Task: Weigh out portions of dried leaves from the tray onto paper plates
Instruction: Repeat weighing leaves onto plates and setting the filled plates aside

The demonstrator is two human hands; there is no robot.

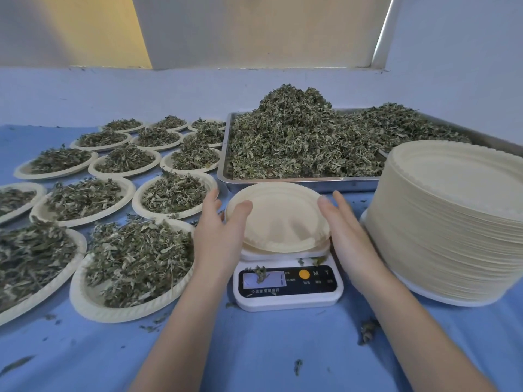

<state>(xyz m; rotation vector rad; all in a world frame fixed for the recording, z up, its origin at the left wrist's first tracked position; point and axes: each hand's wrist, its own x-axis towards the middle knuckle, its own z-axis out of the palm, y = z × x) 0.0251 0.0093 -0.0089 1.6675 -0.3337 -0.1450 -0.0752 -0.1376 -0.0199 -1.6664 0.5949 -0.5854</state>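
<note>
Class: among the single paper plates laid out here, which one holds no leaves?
The plate on the scale, between the left hand and right hand; the others are heaped.

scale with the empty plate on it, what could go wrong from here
A clump of leaves lies on the scale display, so the reading could be misjudged. The plate sits tilted with both hands at its rim, left hand and right hand; any touch while weighing may skew the number. The tall plate stack stands close to the right arm and might get knocked.
</note>
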